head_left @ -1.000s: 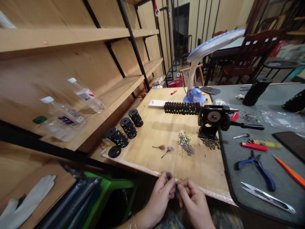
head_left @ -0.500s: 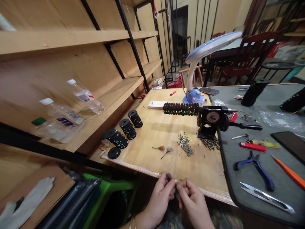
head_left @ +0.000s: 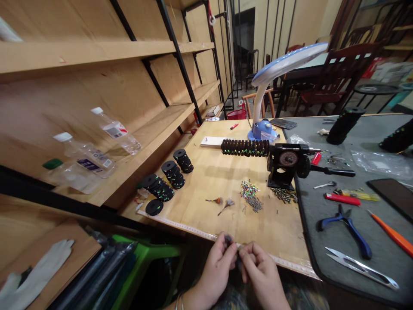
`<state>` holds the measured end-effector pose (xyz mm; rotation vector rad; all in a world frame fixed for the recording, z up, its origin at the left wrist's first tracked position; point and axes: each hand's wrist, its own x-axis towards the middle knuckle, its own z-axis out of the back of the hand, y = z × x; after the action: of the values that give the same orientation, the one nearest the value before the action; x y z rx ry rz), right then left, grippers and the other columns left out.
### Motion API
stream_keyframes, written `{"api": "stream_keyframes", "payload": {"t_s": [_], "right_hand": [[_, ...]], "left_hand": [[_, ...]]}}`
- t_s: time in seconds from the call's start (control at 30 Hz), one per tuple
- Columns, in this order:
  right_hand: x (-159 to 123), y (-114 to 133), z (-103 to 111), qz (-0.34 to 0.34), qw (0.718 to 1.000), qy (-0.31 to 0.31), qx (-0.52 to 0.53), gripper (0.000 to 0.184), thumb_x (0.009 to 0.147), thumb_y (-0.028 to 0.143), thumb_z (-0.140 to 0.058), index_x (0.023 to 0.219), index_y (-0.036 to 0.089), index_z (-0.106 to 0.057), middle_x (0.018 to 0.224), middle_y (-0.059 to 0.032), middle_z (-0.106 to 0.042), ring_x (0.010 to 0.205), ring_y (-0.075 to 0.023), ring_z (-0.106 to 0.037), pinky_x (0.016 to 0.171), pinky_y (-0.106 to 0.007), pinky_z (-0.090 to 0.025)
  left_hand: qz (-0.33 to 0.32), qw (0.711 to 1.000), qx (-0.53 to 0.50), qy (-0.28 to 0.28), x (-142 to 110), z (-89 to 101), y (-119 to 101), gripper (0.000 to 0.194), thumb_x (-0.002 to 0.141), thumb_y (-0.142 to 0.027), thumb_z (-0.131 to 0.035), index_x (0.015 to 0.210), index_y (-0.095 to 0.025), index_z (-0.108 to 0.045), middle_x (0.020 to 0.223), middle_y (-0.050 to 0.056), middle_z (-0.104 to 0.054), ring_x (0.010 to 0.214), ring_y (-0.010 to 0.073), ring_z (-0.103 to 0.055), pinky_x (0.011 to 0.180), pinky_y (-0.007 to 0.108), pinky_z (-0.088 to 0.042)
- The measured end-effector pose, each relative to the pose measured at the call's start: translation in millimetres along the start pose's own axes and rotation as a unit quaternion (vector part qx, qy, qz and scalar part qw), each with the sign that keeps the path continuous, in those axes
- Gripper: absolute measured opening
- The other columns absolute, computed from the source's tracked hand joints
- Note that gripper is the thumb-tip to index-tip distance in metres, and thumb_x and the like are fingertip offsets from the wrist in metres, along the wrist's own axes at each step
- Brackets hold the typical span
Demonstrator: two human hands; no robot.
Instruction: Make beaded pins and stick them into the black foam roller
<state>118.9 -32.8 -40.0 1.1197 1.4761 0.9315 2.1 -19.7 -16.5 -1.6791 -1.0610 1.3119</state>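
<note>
At the table's near edge, my left hand [head_left: 219,262] is closed, thumb against fingers, on a small dark piece [head_left: 227,238] whose kind I cannot make out. Close beside it, my right hand [head_left: 260,269] is pinched too; what lies between its fingertips is hidden. Beyond the hands are two small feathery pieces on thin stems, one with an orange spot [head_left: 219,200] and one pale [head_left: 229,202]. Near them are piles of colourful beads [head_left: 248,188], thin grey metal bits [head_left: 255,204] and brass-coloured pieces [head_left: 284,195].
A black hand-cranked winder [head_left: 284,163] carries a row of black foam spools [head_left: 245,147]. More spools [head_left: 158,187] stand at the left edge. A blue lamp [head_left: 263,129] rises behind. Pliers [head_left: 346,228], thread snips [head_left: 363,268] and an orange-handled tool [head_left: 392,232] lie on the grey mat [head_left: 319,254].
</note>
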Motion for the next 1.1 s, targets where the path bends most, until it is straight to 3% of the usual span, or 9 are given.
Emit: {"api": "stream_keyframes", "payload": {"t_s": [0.27,0.63,0.77,0.97,1.1], "right_hand": [[4,5,1,-0.017,1.0,0.007,0.01,0.055,0.073,0.074,-0.057,0.075,0.018,-0.053,0.041,0.0071,-0.049,0.037,-0.0075,-0.038,0.041,-0.02,-0.028],[6,11,1,-0.051,0.998,0.024,0.04,0.061,0.064,0.078,-0.061,0.076,0.019,-0.051,0.038,0.0086,-0.048,0.033,-0.0056,-0.034,0.038,-0.018,-0.027],[7,9,0,-0.058,0.996,0.015,0.059,0.06,0.064,0.077,-0.062,0.075,0.019,-0.05,0.036,0.0094,-0.047,0.031,-0.005,-0.032,0.037,-0.017,-0.025],[7,6,-3,-0.053,0.995,0.004,0.08,0.057,0.066,0.075,-0.062,0.073,0.02,-0.049,0.035,0.0095,-0.046,0.031,-0.005,-0.031,0.037,-0.017,-0.024],[7,6,-3,-0.054,0.995,-0.004,0.079,0.057,0.065,0.075,-0.063,0.074,0.02,-0.049,0.035,0.0097,-0.046,0.031,-0.0052,-0.032,0.037,-0.017,-0.023]], "left_hand": [[-0.102,0.984,0.145,0.003,-2,6.8,6,0.023,0.089,-0.04,-0.055,0.082,-0.019,-0.05,0.075,-0.001,-0.052,0.072,0.0146,-0.049,0.068,0.026,-0.041],[-0.106,0.981,0.163,0.016,-5,2.8,-3,0.025,0.09,-0.041,-0.054,0.078,-0.019,-0.048,0.072,-0.001,-0.052,0.069,0.0145,-0.05,0.065,0.026,-0.041],[-0.089,0.988,0.125,0.014,-5,2.6,1,0.031,0.087,-0.046,-0.058,0.078,-0.019,-0.048,0.071,-0.002,-0.049,0.068,0.0133,-0.047,0.065,0.026,-0.04],[-0.011,1.0,-0.007,0.017,-2,-1.2,5,0.041,0.077,-0.055,-0.066,0.078,-0.019,-0.046,0.064,-0.006,-0.043,0.057,0.0092,-0.039,0.053,0.022,-0.031],[-0.01,0.999,-0.051,0.007,1,-2.2,8,0.04,0.078,-0.053,-0.066,0.077,-0.019,-0.044,0.059,-0.008,-0.041,0.054,0.0082,-0.035,0.052,0.022,-0.028]]}}
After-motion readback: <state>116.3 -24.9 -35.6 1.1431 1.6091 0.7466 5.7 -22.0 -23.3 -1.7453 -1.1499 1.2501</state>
